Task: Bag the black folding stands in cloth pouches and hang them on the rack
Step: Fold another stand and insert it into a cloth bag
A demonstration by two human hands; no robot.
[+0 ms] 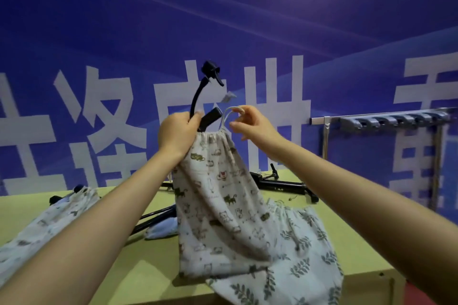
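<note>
A black folding stand (207,91) is held upright at centre frame inside a cat-print cloth pouch (218,205), its curved arm and clamp head protruding at 12 o'clock above the gathered mouth. The neck of the pouch and the stand's stem are gripped together by the left hand (177,135), fingers closed around them; the white drawstring loop (229,112) is pinched by the thumb and forefinger of the right hand (250,122), the other fingers loosely spread. The bagging of this stand is judged nearly finished, with hanging yet to be done: the hook rack (386,120) at 3 o'clock appears to carry nothing. At 8 o'clock a filled pouch (49,220) lies on the green table (153,270), a leaf-print pouch (307,255) at 5 o'clock, and unbagged stands (285,183) behind. How far the mouth is cinched cannot be told, and the rack's right end is cut off.
</note>
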